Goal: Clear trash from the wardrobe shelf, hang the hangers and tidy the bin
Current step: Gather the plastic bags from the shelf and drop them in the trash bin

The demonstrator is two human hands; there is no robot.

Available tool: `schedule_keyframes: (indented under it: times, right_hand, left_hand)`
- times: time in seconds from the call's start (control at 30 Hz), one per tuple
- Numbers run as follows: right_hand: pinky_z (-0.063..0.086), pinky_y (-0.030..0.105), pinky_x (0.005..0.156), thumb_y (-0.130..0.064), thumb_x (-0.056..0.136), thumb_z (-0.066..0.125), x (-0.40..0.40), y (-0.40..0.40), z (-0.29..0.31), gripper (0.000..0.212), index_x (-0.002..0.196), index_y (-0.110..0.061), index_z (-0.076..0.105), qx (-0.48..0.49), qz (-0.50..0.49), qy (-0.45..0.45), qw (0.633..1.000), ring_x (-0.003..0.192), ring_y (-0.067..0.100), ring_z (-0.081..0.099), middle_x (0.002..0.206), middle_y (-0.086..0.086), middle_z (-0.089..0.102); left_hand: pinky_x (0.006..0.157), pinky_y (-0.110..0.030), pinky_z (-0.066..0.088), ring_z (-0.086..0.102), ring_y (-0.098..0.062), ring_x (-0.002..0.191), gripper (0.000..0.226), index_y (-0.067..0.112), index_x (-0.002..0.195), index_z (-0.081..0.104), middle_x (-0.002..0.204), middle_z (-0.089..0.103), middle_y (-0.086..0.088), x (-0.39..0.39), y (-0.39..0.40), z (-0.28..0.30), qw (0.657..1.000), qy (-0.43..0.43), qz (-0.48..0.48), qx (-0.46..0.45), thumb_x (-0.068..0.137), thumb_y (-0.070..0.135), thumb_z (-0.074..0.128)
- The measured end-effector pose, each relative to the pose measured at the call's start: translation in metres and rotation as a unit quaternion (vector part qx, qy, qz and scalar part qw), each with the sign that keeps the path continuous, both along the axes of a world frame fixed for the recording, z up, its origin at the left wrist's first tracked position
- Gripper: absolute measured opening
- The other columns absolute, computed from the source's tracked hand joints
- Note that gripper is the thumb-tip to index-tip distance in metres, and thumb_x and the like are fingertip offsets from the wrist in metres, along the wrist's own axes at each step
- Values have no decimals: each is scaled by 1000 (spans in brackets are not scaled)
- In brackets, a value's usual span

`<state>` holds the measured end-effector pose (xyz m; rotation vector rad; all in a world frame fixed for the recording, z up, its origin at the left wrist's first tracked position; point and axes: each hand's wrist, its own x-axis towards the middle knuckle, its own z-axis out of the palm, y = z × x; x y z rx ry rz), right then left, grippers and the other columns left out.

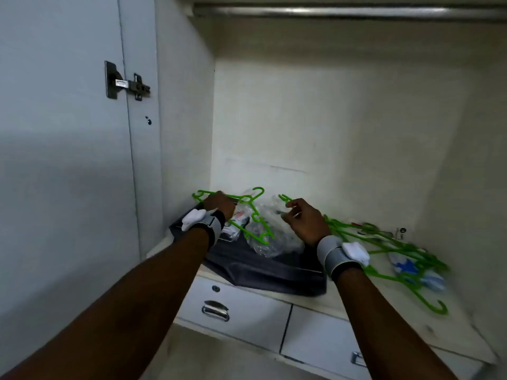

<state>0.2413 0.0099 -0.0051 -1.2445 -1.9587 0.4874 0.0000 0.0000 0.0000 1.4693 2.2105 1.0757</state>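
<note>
Inside the white wardrobe, the shelf [343,303] held hangers and trash at lower centre. The left hand [219,205] had closed on one green hanger [248,212], the right hand [307,222] pinched another hanger's hook [285,199], likely for the rail [356,10] above.

Two bare arms, no sleeves; each wrist wears a grey band [327,252] (dark edge underneath) with a small white lump [355,253] on it.
</note>
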Motion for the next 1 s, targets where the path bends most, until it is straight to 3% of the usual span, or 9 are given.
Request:
schedule_keyframes:
  times: [0.1,0.2,0.33,0.4,0.5,0.57,0.67,0.77,1.0]
  right_hand:
    - [52,38,86,-34,84,70,-30,31,-9,29,109,-27,60,18,-13,-74,997,95,22,64,101,-1,64]
    - [49,43,96,-31,83,70,-56,66,-17,53,132,-27,51,-15,-41,-209,977,118,29,57,129,8,55]
    - [44,45,105,-26,74,85,-74,110,-18,96,152,-23,29,-114,-39,-367,922,134,35,45,147,14,40]
    - [45,42,105,-24,70,89,-78,125,-17,99,151,-21,31,-141,-10,-355,924,134,32,46,148,13,42]
    - [45,31,99,-25,71,87,-80,142,-13,75,137,-22,53,-130,-21,-325,937,128,27,51,141,8,53]
    - [44,29,96,-28,72,84,-80,149,-6,60,128,-24,62,-112,-43,-304,945,126,28,53,137,8,56]
    - [46,30,93,-33,70,82,-79,150,14,55,122,-23,66,-82,-71,-272,956,122,30,56,132,10,60]
    - [46,33,97,-37,75,77,-69,151,32,54,124,-19,64,-60,-103,-239,964,122,33,56,132,13,60]
    - [51,37,85,-41,83,63,-48,133,60,40,119,-24,61,113,-163,-109,974,105,36,64,111,9,70]
  left_hand:
    - [95,-32,46,59,-21,114,42,8,137,51,144,51,-14,-33,13,-15,994,51,-10,-101,98,25,51]
    - [89,-27,46,60,-17,109,25,32,117,54,131,59,-7,-54,35,-25,981,70,-64,-166,93,39,60]
    - [103,-41,45,42,-37,132,87,21,143,40,140,41,-17,-71,70,-41,985,143,-12,-98,70,48,78]
    - [99,-44,45,41,-37,128,78,21,135,47,138,41,-16,-69,84,-50,976,215,-33,-28,69,47,77]
    - [82,-39,51,59,-29,106,24,24,93,67,103,64,-5,-51,96,-63,953,269,-112,82,82,44,61]
    - [71,-35,51,65,-29,90,29,16,76,67,87,68,-5,-38,104,-67,944,297,-115,88,86,39,52]
    - [84,-37,48,64,-33,101,36,16,105,66,109,66,-11,-32,121,-61,942,323,-83,45,87,44,53]
    - [98,-40,45,57,-34,117,69,14,127,57,127,58,-13,-38,141,-54,928,340,-87,-125,75,58,68]
    - [58,-27,48,66,-28,73,28,11,56,58,62,59,-6,-40,158,-54,971,175,-84,-139,76,30,67]
